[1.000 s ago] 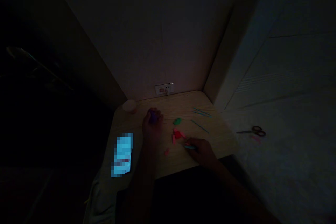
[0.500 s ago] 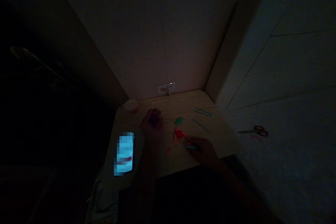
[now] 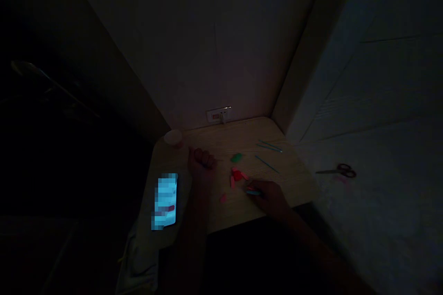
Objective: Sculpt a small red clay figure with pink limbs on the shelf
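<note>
We look down from the head-worn camera into a dim room, at the corner of a pale wooden worktop (image 3: 249, 134) set against a beige wall.

Near the middle of the worktop, the person's left hand (image 3: 202, 161) rests in a tight fist. Its grip is clenched, and we cannot tell whether anything lies inside. To our right, the right hand (image 3: 270, 197) lies near the front edge, its grip closed on a slim teal-and-red piece (image 3: 254, 191) that shows just past the fingertips.

Between the hands lie a cluster of soft red modelling-clay pieces (image 3: 236, 175) and a small pink clay scrap (image 3: 223, 198). Beyond them sit a flat green clay piece (image 3: 236, 157) and thin teal sticks (image 3: 267, 164).

A round white tub (image 3: 172, 138) stands at the back left corner, below a white wall socket (image 3: 218, 115). A smartphone (image 3: 165, 201) with a bright, pixelated screen lies at the left edge, above a pale hanging cloth (image 3: 140, 258). Off to the right, dark-handled scissors (image 3: 341, 171) lie on a pale surface (image 3: 380, 221), apart from the worktop.
</note>
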A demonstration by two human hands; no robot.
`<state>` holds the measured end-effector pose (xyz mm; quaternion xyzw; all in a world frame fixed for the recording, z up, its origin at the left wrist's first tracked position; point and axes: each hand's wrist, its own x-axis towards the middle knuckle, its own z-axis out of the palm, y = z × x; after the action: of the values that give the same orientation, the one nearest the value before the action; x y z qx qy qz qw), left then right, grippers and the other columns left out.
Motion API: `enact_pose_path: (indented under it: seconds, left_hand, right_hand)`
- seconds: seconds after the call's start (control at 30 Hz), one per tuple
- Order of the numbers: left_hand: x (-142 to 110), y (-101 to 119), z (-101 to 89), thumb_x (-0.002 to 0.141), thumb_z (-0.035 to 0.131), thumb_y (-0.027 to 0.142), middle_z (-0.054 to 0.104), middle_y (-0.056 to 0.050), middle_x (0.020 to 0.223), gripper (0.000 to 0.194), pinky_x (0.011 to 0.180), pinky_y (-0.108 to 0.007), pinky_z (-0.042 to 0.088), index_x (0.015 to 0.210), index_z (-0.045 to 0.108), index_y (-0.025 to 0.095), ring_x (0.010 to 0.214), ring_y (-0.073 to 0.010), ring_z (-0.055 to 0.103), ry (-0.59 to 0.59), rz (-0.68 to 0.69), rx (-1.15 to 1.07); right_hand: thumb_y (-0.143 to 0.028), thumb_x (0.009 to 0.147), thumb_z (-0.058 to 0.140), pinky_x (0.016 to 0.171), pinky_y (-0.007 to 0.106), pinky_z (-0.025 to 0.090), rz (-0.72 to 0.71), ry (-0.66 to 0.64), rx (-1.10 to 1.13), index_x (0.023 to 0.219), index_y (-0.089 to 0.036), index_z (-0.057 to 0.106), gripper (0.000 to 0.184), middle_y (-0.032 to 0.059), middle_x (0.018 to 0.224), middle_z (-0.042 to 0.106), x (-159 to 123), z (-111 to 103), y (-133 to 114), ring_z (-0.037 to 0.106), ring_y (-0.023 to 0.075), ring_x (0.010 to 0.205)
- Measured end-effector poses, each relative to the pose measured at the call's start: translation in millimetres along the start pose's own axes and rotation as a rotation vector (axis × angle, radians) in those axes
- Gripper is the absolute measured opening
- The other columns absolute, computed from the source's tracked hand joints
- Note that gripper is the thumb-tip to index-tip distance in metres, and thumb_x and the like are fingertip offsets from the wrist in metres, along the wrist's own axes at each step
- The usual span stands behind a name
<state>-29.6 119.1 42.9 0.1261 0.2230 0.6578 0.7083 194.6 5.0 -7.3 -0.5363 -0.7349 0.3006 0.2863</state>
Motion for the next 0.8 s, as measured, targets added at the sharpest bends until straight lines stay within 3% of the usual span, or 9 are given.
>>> enact_pose_path:
  seconds: [0.13, 0.23, 0.3, 0.4, 0.5, 0.6, 0.7, 0.8]
  left_hand:
    - [-2.2, -2.4, 6.7, 0.098, 0.058, 0.051, 0.036, 0.004, 0.054, 0.052, 0.039, -0.021, 0.028, 0.061, 0.038, 0.02, 0.044, -0.0094, 0.036, -0.13, 0.027, -0.003]
    - [-2.7, -6.0, 8.4, 0.086, 0.071, 0.034, 0.057, -0.002, 0.077, 0.027, 0.055, -0.021, 0.044, 0.073, 0.054, 0.019, 0.069, -0.0123, 0.058, -0.2, 0.043, 0.001]
    - [-0.8, -9.1, 6.7, 0.079, 0.076, 0.023, 0.066, -0.006, 0.092, 0.014, 0.067, -0.023, 0.05, 0.082, 0.063, 0.018, 0.087, -0.0154, 0.065, -0.173, 0.04, 0.034]
    - [4.3, -13.4, 3.3, 0.073, 0.081, 0.012, 0.07, -0.004, 0.099, 0.026, 0.07, -0.021, 0.051, 0.094, 0.07, 0.02, 0.089, -0.0134, 0.067, -0.075, 0.098, 0.079]
    - [7.4, -14.1, 3.6, 0.071, 0.086, 0.009, 0.064, 0.003, 0.08, 0.028, 0.055, -0.015, 0.041, 0.092, 0.069, 0.021, 0.063, -0.0054, 0.056, -0.057, 0.154, 0.053]
    - [5.2, -10.1, 6.8, 0.084, 0.08, 0.024, 0.052, 0.005, 0.067, 0.017, 0.046, -0.016, 0.035, 0.083, 0.064, 0.019, 0.052, -0.0053, 0.044, -0.094, 0.113, 0.024]
    - [0.6, -4.7, 6.1, 0.098, 0.063, 0.042, 0.042, 0.005, 0.058, 0.043, 0.043, -0.02, 0.032, 0.065, 0.049, 0.019, 0.047, -0.008, 0.04, -0.09, 0.056, 0.004]
    - [-1.6, -1.8, -0.2, 0.102, 0.052, 0.049, 0.025, 0.006, 0.046, 0.062, 0.039, -0.024, 0.022, 0.053, 0.026, 0.021, 0.038, -0.0084, 0.024, -0.018, 0.086, 0.02]
  right_hand:
    - [-0.035, 0.094, 0.056, 0.073, 0.03, 0.046, 0.001, 0.011, -0.005, 0.094, -0.023, 0.074, 0.022, 0.0058, 0.095, 0.08, -0.7, 1.6, 2.0, 0.074, 0.0237, 0.084]
    - [-0.034, 0.093, 0.058, 0.074, 0.03, 0.046, 0.001, 0.014, -0.017, 0.096, -0.023, 0.075, 0.02, 0.0059, 0.096, 0.08, -0.7, 2.0, 3.2, 0.074, 0.0239, 0.086]
    - [-0.034, 0.093, 0.059, 0.074, 0.03, 0.046, 0.005, 0.002, -0.026, 0.095, -0.023, 0.075, 0.02, 0.006, 0.094, 0.08, -0.4, 1.5, 3.1, 0.074, 0.0237, 0.084]
    - [-0.034, 0.093, 0.059, 0.072, 0.03, 0.045, 0.015, -0.008, -0.029, 0.094, -0.023, 0.075, 0.02, 0.0056, 0.093, 0.08, 0.0, 0.9, 2.3, 0.074, 0.0234, 0.083]
    - [-0.033, 0.093, 0.059, 0.072, 0.03, 0.045, 0.018, -0.001, -0.029, 0.095, -0.023, 0.075, 0.02, 0.0054, 0.094, 0.08, -0.1, 0.9, 2.2, 0.074, 0.0232, 0.083]
    - [-0.034, 0.094, 0.057, 0.072, 0.029, 0.045, 0.003, 0.001, -0.022, 0.093, -0.023, 0.075, 0.021, 0.0055, 0.093, 0.08, -0.6, 0.8, 2.7, 0.073, 0.0228, 0.083]
    - [-0.035, 0.094, 0.058, 0.071, 0.029, 0.045, -0.001, 0.003, -0.025, 0.091, -0.023, 0.075, 0.02, 0.0052, 0.09, 0.08, -0.7, 0.4, 2.9, 0.073, 0.0227, 0.081]
    - [-0.034, 0.093, 0.059, 0.071, 0.029, 0.045, 0.005, 0.009, -0.038, 0.093, -0.024, 0.075, 0.019, 0.0056, 0.091, 0.08, -0.5, 0.0, 2.6, 0.073, 0.0233, 0.082]
